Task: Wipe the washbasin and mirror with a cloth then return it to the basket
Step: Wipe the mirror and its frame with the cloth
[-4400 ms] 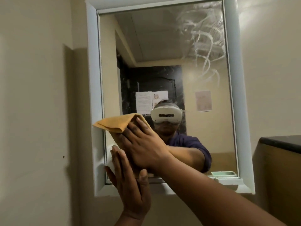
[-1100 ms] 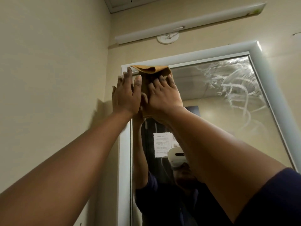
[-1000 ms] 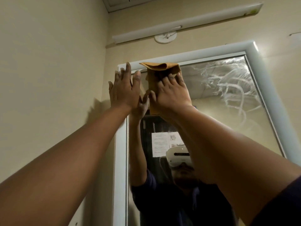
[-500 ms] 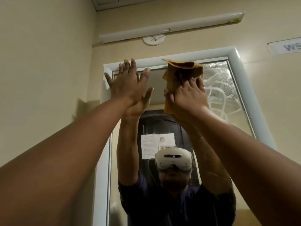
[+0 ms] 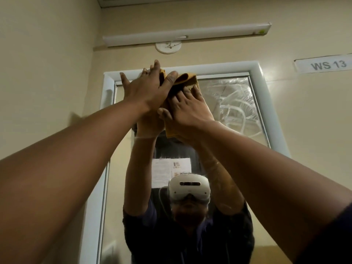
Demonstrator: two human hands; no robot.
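The left hand (image 5: 144, 90) is raised to the top of the mirror (image 5: 125, 168), its fingers straight and slightly spread, closed around nothing. Its thumb lies over the upper fold of the cloth (image 5: 185, 80), and its fingertips reach up across the white frame (image 5: 255, 73). Whether the palm presses the glass or only steadies the cloth cannot be told, since the back of the hand hides it.

Just right of that thumb sits the cloth, mustard-coloured and bunched against the top of the glass. The right hand (image 5: 190, 109) lies flat over it, fingers spread and pressing, so the cloth is pinned between palm and mirror rather than pinched; a tail hangs below the wrist.

Right of those fingers the glass is covered in whitish smears (image 5: 234, 103), curling streaks not yet wiped away, so the mirror looks only partly done. Washbasin and basket are out of view.

The cloth looks light, soft and limp; it should fold wherever pushed and slide easily on glass. A flat palm over the bulk suits wiping. For carrying, gather the loose tail into the fist so nothing trails.
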